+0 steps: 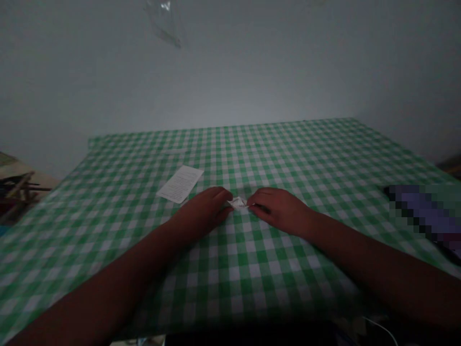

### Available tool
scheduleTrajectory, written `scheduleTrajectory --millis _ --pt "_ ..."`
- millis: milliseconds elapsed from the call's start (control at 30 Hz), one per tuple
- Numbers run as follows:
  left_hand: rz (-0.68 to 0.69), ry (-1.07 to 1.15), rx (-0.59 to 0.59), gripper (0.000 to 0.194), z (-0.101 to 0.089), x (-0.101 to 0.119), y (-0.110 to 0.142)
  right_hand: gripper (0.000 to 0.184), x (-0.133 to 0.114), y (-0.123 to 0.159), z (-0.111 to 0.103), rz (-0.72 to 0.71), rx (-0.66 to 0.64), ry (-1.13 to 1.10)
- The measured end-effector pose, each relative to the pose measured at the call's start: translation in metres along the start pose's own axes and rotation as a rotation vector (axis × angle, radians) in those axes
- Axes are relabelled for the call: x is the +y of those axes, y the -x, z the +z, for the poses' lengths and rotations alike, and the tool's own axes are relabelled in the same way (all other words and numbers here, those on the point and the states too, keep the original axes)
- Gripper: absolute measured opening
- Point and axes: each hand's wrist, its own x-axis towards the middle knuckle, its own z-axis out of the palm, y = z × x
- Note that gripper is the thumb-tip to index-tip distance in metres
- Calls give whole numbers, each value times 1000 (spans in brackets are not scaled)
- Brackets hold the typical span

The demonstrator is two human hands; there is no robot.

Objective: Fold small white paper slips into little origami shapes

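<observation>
Between my two hands, near the middle of the table, is a small folded piece of white paper (239, 202) with a raised, pointed centre. My left hand (205, 206) pinches its left end between thumb and fingers. At the right end, the thumb and fingers of my right hand (277, 207) close on the paper. Fingers cover both ends of it, so its full shape is hidden. A flat sheet of printed paper (181, 184) lies just beyond my left hand, too small to read.
A green and white checked tablecloth (288, 158) covers the table, which meets a pale wall (252, 72). On the right lies a dark, pixelated flat object (425, 211). A clear plastic bag (163, 21) hangs on the wall. A white cable (382, 329) shows below the front edge.
</observation>
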Motion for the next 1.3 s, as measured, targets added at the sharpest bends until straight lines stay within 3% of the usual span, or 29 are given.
scheduleTrajectory --millis 200,300,500,667,967,1200,1300 --pt "-158 -96 141 41 4 -7 -1 13 7 -5 7 227 210 -136" --pt "-227 -223 158 46 6 -9 -1 18 10 -8 10 346 297 -171" --pt "-449 -350 72 59 10 -10 -1 40 14 -11 19 409 320 -353" --pt "-444 -277 23 64 10 -17 0 77 13 -9 22 322 218 -460" --pt "-302 -282 45 33 1 -25 -1 49 7 -5 18 201 176 -268" --pt "-315 -291 86 40 1 -31 1 40 -1 -2 11 110 120 -208" --pt "-342 -310 30 35 -2 -32 1 36 -3 -1 10 92 100 -218"
